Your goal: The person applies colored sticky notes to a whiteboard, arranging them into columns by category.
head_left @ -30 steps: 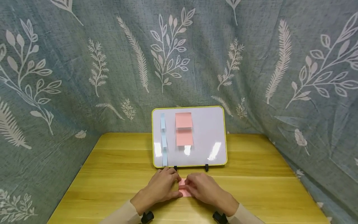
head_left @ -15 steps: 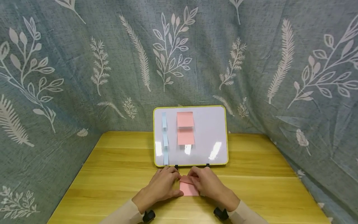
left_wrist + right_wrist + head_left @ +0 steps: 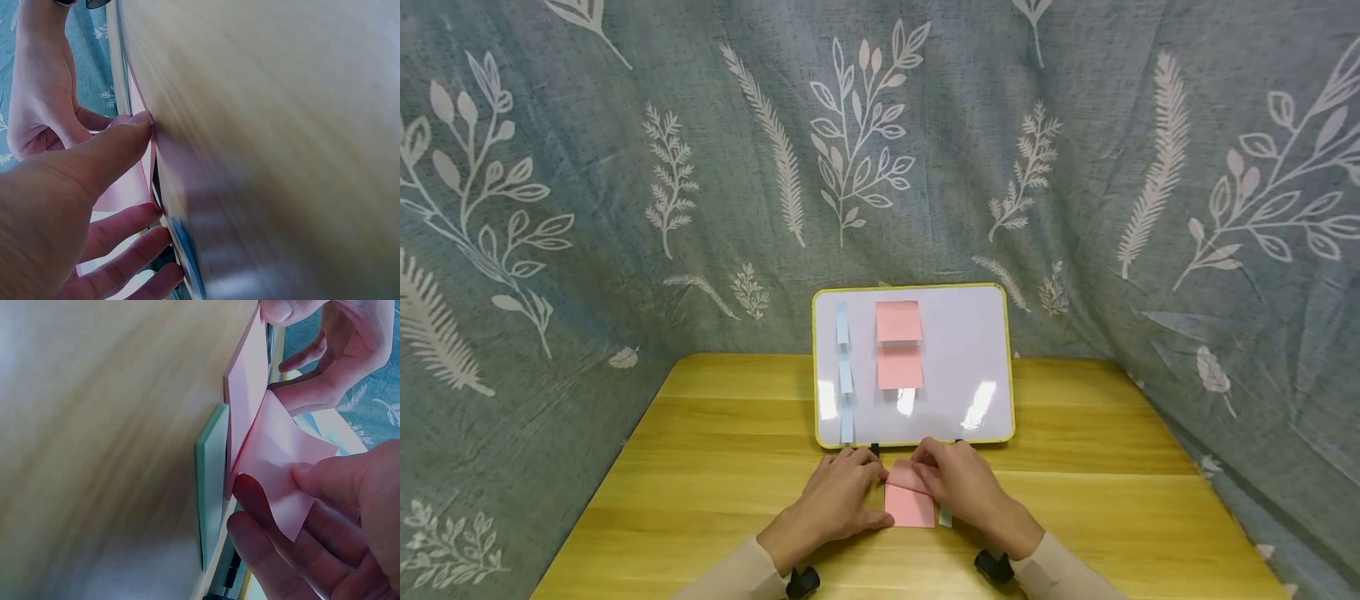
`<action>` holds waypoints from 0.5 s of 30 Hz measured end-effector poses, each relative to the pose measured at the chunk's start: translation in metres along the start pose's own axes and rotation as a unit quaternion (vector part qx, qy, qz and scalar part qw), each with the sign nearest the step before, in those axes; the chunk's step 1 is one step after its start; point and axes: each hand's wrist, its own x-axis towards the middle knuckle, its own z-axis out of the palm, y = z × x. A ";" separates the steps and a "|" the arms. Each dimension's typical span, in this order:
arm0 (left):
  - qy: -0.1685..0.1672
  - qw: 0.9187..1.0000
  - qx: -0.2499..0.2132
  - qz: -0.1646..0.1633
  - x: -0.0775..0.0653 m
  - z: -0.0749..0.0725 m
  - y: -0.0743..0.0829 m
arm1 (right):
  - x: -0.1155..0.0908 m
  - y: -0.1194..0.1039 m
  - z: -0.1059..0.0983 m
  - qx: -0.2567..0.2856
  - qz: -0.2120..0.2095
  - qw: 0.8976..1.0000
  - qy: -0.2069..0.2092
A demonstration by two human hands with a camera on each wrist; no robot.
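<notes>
Top sheet [image 3: 281,469] lifted further off the pink sticky-note pad [image 3: 910,507]

The pink sticky-note pad lies flat on the counter [image 3: 722,433]. At its left side, the left hand [image 3: 844,493] grips it, thumb at the near corner and a finger at the far one. Above the pad's far right, the right hand [image 3: 962,485] pinches the top sheet, curled up from the near side.

Over the last second the right hand has moved toward the pad's far edge, baring more of the layer beneath and the green pad [image 3: 211,481] just to the right. The peeling seems nearly done, with the sheet probably attached only along the far edge. Beyond the pad, a whiteboard [image 3: 958,358] carries two pink notes [image 3: 898,321] and three pale blue strips [image 3: 847,425].
</notes>
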 end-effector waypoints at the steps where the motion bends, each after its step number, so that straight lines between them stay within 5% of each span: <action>1: 0.001 1.000 0.000 0.000 0.000 0.000 0.000 | 0.000 0.000 0.000 0.000 0.000 1.000 0.001; 15: 0.011 1.000 -0.004 0.003 -0.002 0.003 -0.001 | 0.008 0.004 -0.001 0.008 0.042 0.999 0.011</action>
